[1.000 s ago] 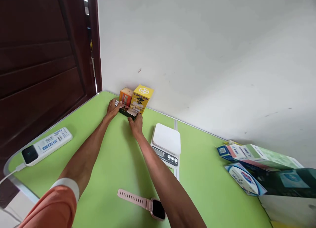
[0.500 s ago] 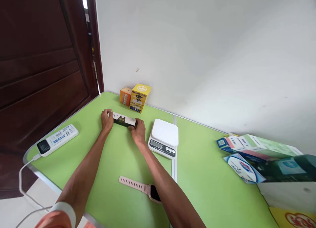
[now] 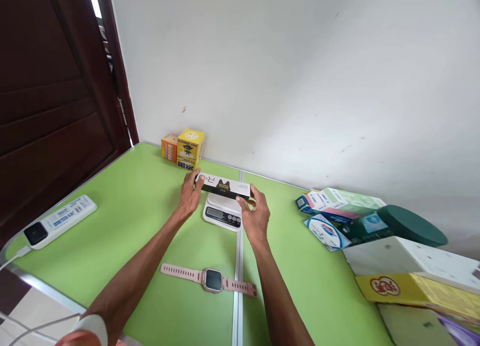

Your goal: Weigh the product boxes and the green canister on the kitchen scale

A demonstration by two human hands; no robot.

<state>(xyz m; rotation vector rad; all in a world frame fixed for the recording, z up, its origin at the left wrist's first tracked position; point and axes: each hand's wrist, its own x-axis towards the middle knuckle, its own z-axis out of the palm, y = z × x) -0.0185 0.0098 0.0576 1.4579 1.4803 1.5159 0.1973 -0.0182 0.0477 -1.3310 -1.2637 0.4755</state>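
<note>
A long black-and-white box [image 3: 224, 185] is held level by its two ends, over the white kitchen scale [image 3: 222, 214]. My left hand [image 3: 191, 193] grips the box's left end, thumb on the near side. Around its right end are the fingers of my right hand [image 3: 255, 213]. The box hides most of the scale's weighing plate; the display and buttons show below it. Whether the box touches the plate I cannot tell. Nearer to me, a pink smartwatch [image 3: 213, 280] lies stretched out on the green table [image 3: 150, 186].
A yellow box [image 3: 191, 148] and an orange box [image 3: 169, 148] stand by the wall. At left lies a white power bank [image 3: 60, 221] with a cable. Several cartons and a dark green container [image 3: 408, 226] crowd the right side, beside a yellow package [image 3: 420, 291].
Both hands have lifted the long box from the table and carried it right, over the scale. The view has turned right, and the whole watch now shows.
</note>
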